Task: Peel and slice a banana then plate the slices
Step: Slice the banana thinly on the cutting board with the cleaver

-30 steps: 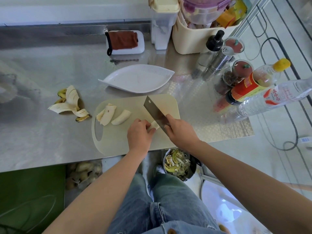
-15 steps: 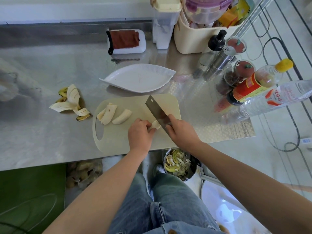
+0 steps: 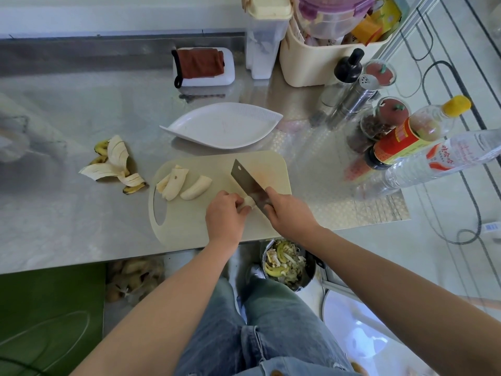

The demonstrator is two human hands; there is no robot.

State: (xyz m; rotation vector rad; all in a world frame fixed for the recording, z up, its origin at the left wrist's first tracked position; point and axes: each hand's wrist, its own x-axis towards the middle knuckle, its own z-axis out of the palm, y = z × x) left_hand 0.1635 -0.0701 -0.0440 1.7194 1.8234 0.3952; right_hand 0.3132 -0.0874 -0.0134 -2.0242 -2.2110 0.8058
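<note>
A pale cutting board [image 3: 189,226] lies at the near edge of the steel tabletop [image 3: 67,213]. Just past the board's far edge sits a white leaf-shaped plate [image 3: 222,126]. Left of the board, a splayed banana peel [image 3: 115,164] lies close to the handle hole. Far behind the board, a brown cloth [image 3: 200,63] rests on a white tray [image 3: 229,74]. To the board's far right are crowded a black-topped grinder [image 3: 344,74], a steel shaker [image 3: 360,93], two red-lidded jars [image 3: 387,115], a yellow-capped bottle [image 3: 406,137] and a clear water bottle [image 3: 447,156]. On the board's near right part, the left grip [image 3: 223,213] is curled over a short banana piece [image 3: 248,203], hiding most of it. The right grip [image 3: 287,213] is closed round the handle of a knife [image 3: 248,183]. Its broad blade stands against the piece's exposed end and blocks the board behind; how deep the edge sits cannot be told. Three more banana pieces [image 3: 173,183] lie together on the board's left part. Behind the board, a tall clear container [image 3: 264,44] with a cream lid holds something white. Beside it, a cream bin [image 3: 306,66] holds a purple-lidded box [image 3: 330,14] and packets. Below the board's near edge, on the floor, a metal bowl [image 3: 284,264] holds peels and scraps.
</note>
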